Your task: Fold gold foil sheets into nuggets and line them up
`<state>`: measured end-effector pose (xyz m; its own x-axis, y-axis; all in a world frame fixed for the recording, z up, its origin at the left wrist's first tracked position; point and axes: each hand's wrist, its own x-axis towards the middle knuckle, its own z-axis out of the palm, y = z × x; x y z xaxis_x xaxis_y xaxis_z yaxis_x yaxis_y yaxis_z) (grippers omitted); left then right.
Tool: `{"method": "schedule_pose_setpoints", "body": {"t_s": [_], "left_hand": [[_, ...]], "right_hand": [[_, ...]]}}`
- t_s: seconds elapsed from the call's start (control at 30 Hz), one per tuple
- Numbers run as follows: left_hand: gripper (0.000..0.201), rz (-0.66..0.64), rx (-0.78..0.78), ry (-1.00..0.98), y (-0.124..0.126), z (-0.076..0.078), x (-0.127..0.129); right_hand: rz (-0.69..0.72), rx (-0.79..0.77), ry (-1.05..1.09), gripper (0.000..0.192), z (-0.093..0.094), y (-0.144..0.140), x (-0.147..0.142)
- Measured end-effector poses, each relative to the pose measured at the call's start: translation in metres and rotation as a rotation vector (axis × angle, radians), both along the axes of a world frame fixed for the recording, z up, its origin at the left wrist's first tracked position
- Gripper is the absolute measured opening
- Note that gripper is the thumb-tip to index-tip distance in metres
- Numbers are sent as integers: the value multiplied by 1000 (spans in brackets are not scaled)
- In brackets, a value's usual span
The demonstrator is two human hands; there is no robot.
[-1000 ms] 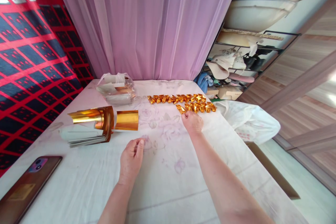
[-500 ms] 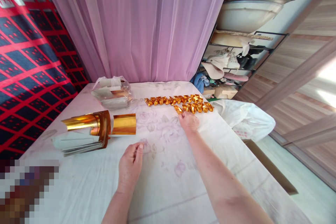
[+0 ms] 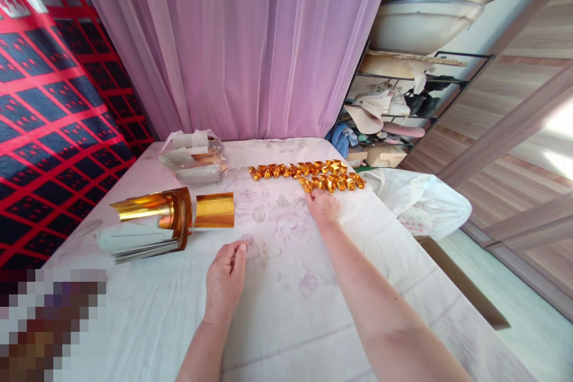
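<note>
My right hand (image 3: pixel 324 208) reaches to the far right part of the table, its fingers closed on a folded gold paper piece (image 3: pixel 305 183) at the left end of the near row. The rest of that near row (image 3: pixel 338 182) continues rightward beside my fingers. Behind it runs a longer row of folded gold pieces (image 3: pixel 277 171). My left hand (image 3: pixel 224 277) rests low over the cloth, thumb pressed to curled fingers, with nothing visible in it. To its upper left lie a curled stack of gold-faced paper sheets (image 3: pixel 182 218) and a gold sheet (image 3: pixel 215 210) at the stack's right.
A clear plastic bag of paper sheets (image 3: pixel 194 161) sits at the table's back left. The table (image 3: pixel 286 310) has a pale floral cloth. Past its right edge are a white plastic bag (image 3: pixel 432 203), a cardboard box (image 3: pixel 461 280) and a loaded rack (image 3: pixel 403 80). A purple curtain (image 3: pixel 242 42) hangs behind.
The gold piece at my right fingers has turned slightly and now sits closer to the near row. Both hands hold nearly the same place; the whole view has shifted slightly.
</note>
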<state>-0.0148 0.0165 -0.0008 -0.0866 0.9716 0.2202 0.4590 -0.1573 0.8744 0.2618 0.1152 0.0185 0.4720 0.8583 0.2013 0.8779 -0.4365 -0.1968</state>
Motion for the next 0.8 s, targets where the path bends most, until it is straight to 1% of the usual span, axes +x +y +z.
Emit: {"method": "schedule_pose_setpoints", "body": {"t_s": [0.17,0.3,0.43,0.53,0.6,0.7,0.8], "left_hand": [[38,2,3,-24,0,4,1],[37,37,-41,-154,-1,8,1],[38,93,-75,-294,-3,12,2],[42,177,-75,-417,-3,14,3],[47,236,-69,-496,-2,16,2],[53,313,-55,-596,-1,18,0],[53,368,-34,-658,1,20,-3]], "right_hand": [[-11,6,16,34,0,0,-1],[-7,33,11,37,-1,-2,-1],[64,74,-3,34,-1,-5,0],[163,104,0,33,1,-8,-8],[246,123,12,33,2,-12,-21],[431,141,45,30,3,-21,-56],[670,147,98,18,2,-33,-97]]}}
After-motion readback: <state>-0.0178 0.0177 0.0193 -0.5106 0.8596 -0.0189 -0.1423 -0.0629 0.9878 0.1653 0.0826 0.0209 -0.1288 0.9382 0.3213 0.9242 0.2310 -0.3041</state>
